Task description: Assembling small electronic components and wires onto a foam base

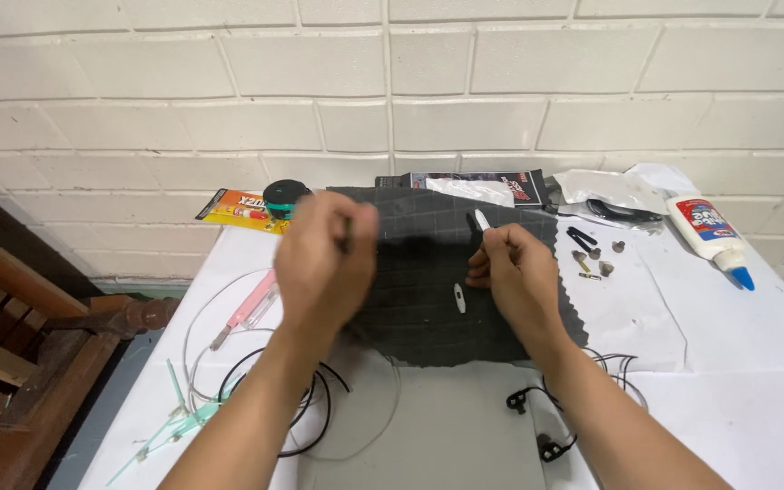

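While the right hand (517,272) pinches a small white-tipped piece (482,219) between closed fingers at frame centre, the left hand (319,263), blurred, has its fingers curled around a thin dark object (347,234) that cannot be made out clearly. Both hover over a dark grid-lined cloth (419,299) on the white desk (737,345), where a small white part (459,298) lies just beside the right hand. Farther out, a glue bottle (711,235) lies at the upper right, a pink tool (249,308) at the left, and black wires (306,417) below.
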